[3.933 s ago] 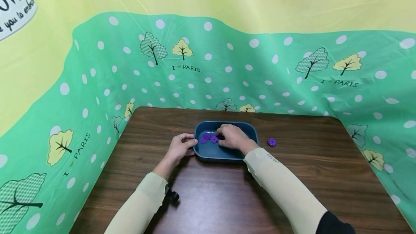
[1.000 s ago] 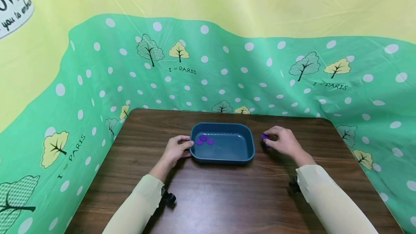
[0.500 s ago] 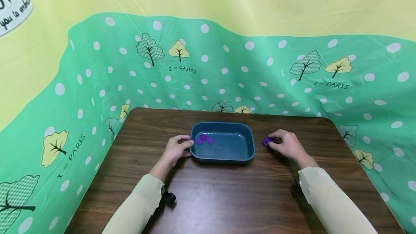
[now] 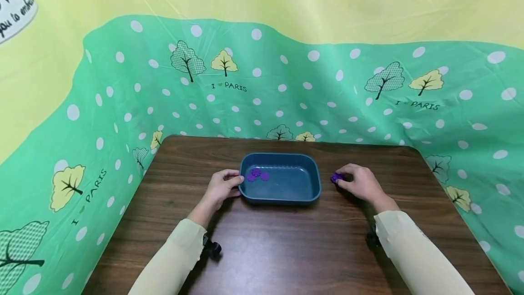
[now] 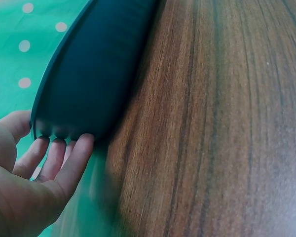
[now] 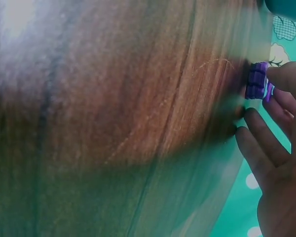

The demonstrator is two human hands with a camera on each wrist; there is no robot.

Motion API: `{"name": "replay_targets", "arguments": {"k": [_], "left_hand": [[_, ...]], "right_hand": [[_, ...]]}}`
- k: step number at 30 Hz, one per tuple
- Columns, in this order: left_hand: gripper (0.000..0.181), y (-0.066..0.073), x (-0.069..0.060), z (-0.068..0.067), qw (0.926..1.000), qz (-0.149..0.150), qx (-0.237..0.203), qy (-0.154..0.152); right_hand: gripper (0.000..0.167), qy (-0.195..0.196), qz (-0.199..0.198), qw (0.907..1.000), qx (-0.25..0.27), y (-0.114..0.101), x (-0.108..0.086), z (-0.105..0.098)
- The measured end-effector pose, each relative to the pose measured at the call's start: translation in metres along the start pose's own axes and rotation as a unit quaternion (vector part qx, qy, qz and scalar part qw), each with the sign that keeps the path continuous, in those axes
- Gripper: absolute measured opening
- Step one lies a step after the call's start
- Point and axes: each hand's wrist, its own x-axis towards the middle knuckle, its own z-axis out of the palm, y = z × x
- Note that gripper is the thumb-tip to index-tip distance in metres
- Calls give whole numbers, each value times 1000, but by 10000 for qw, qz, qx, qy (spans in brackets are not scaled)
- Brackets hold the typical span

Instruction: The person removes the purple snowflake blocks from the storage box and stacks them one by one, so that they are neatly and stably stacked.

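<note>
A dark blue rectangular tub [image 4: 282, 200] sits on the table. My left hand [image 4: 221, 188] holds its left end, thumb at the rim and fingers against the outside wall, as the left wrist view [image 5: 44, 182] also shows. Several purple flower-shaped discs [image 4: 264, 176] lie inside at the left. To the right of the tub, my right hand [image 4: 360, 183] pinches purple discs [image 4: 336, 177] down at the tabletop. In the right wrist view they look like a short stack [image 6: 256, 80], with a thinner purple edge [image 6: 269, 92] beside it; the fingers partly cover them.
The brown wood-grain table [image 4: 282, 249] extends on all sides of the tub. Behind and beside it hangs a green and yellow printed cloth [image 4: 245, 85]. A small black camera [image 4: 213, 249] is strapped at the left wrist.
My right hand has gone from inside the tub to the lone disc on the right. The disc it carried has come down onto that spot. My left hand keeps its hold.
</note>
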Motion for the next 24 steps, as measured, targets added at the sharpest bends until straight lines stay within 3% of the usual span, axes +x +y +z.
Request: {"name": "replay_targets", "arguments": {"k": [24], "left_hand": [[39, 1, -3, 1, 10000, -32, 56, -5]], "right_hand": [[30, 48, 60, 9997, -239, -2, -2, 3]]}}
